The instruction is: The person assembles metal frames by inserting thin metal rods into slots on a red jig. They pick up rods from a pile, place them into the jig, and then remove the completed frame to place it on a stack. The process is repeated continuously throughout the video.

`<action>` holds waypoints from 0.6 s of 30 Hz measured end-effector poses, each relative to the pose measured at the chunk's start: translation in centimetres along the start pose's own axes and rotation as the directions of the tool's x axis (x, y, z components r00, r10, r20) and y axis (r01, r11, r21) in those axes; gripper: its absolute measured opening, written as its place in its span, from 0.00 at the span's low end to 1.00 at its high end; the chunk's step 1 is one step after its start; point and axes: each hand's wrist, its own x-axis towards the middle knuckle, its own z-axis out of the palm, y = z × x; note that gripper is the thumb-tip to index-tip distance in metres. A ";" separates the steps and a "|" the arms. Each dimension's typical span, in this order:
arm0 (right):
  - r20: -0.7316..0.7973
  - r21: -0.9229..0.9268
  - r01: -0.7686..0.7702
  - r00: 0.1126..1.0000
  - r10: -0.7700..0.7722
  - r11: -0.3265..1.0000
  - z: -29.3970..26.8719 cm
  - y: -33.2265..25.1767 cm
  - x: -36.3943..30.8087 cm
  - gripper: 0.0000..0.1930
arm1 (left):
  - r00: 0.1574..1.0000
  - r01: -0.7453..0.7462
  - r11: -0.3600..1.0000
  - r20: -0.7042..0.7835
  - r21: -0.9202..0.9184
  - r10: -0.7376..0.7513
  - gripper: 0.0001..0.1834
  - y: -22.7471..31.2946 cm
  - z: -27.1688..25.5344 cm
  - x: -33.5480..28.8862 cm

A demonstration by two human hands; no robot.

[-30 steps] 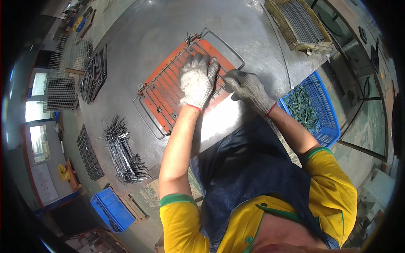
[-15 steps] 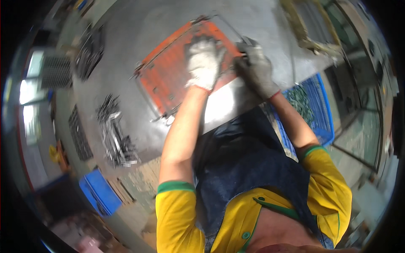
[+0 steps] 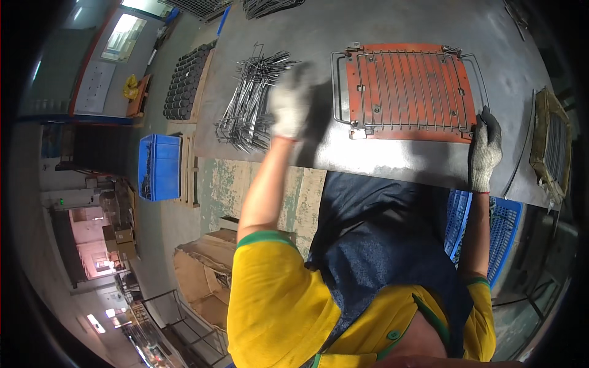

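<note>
On the metal tabletop lies an orange-red plate [image 3: 410,126] with metal clips at its corners. Thin parallel wires and side loops form a wire rack [image 3: 337,86] over it. At the plate's near right corner, my right hand [image 3: 486,150], in a grey-white work glove, has its fingers closed about the corner of the rack's right loop. My left hand [image 3: 291,107], gloved too, is off to the plate's left, beside a loose pile of bent metal wires [image 3: 248,101]. Motion smears its fingers, so whether it holds anything cannot be made out.
A framed, ribbed block [image 3: 543,144] stands at the table's right edge. Under the near right edge is a blue basket [image 3: 508,230]. Left of the table are a blue bin [image 3: 164,168] and stacked dark cylinders [image 3: 187,83]. An open cardboard box [image 3: 202,276] sits below.
My left hand has moved off the plate leftward to the wire pile. My right hand is now at the plate's near right corner. The whole view has turned, so the plate looks straighter.
</note>
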 end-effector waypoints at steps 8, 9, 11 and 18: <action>0.023 -0.020 0.074 0.997 -0.073 0.997 -0.3 1.5 0.5 0.15 | 0.992 0.036 0.636 0.048 0.771 -0.115 0.18 -8.8 -10.9 0.6; 0.022 -0.019 0.079 0.997 -0.079 0.997 -0.3 1.6 0.5 0.14 | 0.984 0.015 0.628 0.100 0.778 -0.147 0.18 -8.7 -10.8 0.6; 0.012 -0.030 0.088 0.996 -0.088 0.996 -0.3 1.9 0.5 0.14 | 0.980 -0.132 0.477 0.186 0.869 -0.069 0.13 -11.0 -9.8 0.5; 0.019 -0.098 0.128 0.992 -0.126 0.987 -0.4 2.2 0.5 0.15 | 0.978 -0.018 0.612 0.142 0.790 -0.155 0.14 -10.5 -9.9 1.6</action>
